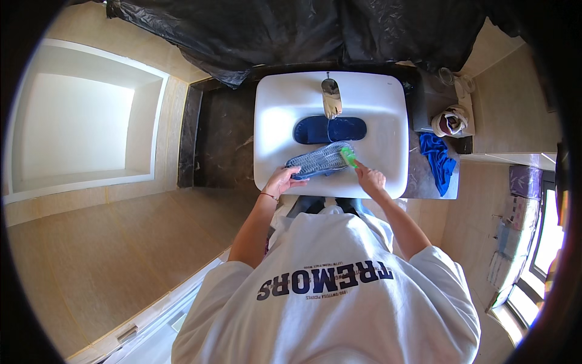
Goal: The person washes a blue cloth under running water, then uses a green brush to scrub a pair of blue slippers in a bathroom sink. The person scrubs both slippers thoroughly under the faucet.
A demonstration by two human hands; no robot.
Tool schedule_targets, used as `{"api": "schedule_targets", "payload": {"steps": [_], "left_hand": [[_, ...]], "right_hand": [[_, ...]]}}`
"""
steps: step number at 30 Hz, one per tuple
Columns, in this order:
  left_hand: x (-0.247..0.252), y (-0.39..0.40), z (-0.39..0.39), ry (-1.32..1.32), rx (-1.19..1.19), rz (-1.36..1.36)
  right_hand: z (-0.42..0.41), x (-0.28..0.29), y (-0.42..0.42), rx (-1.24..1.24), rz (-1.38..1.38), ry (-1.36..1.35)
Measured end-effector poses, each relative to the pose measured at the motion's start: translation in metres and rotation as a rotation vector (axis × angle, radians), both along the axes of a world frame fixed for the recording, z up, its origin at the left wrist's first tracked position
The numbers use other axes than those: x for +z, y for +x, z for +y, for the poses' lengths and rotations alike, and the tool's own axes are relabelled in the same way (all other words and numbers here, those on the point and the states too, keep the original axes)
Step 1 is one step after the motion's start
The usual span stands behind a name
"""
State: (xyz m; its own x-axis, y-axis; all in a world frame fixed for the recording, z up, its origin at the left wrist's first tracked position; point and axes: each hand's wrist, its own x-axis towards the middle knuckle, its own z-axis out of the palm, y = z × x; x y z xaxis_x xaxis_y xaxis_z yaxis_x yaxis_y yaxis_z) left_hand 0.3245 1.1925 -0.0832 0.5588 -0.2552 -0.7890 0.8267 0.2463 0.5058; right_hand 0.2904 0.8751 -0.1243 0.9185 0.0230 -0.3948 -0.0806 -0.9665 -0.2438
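Observation:
My left hand [283,182] grips one end of a blue slipper [316,160], whose ridged sole faces up and looks wet. In my right hand [370,178] is a small green scrubbing brush [348,156], its head against the sole near the slipper's right end. The slipper is tilted over the front part of a white washbasin [391,98]. Behind it, a second dark blue slipper [311,130] lies in the basin below the metal faucet [331,98]. Whether water is running cannot be made out clearly.
Black plastic sheeting [291,32] hangs behind the basin. On the dark stone counter [223,136] to the right lies a blue cloth [439,157]. A shoe [449,122] sits on a grey box beyond it. A white-framed wall niche [77,123] is at the left.

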Motion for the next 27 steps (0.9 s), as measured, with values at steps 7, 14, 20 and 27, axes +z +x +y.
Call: {"api": "schedule_targets", "payload": {"steps": [7,14,20,27], "left_hand": [[0.011,-0.005,-0.005,0.071,-0.018,-0.064],[0.014,-0.013,-0.012,0.05,-0.057,-0.026],[0.022,-0.014,-0.013,0.119,-0.113,-0.106],[0.041,-0.02,-0.026,0.179,-0.146,-0.15]], "right_hand": [[0.064,0.065,-0.019,0.28,-0.054,0.412],[0.013,0.002,0.012,0.015,-0.096,0.079],[0.069,0.066,-0.009,0.324,-0.153,0.346],[0.015,-0.004,0.013,0.047,-0.122,0.146]]}}
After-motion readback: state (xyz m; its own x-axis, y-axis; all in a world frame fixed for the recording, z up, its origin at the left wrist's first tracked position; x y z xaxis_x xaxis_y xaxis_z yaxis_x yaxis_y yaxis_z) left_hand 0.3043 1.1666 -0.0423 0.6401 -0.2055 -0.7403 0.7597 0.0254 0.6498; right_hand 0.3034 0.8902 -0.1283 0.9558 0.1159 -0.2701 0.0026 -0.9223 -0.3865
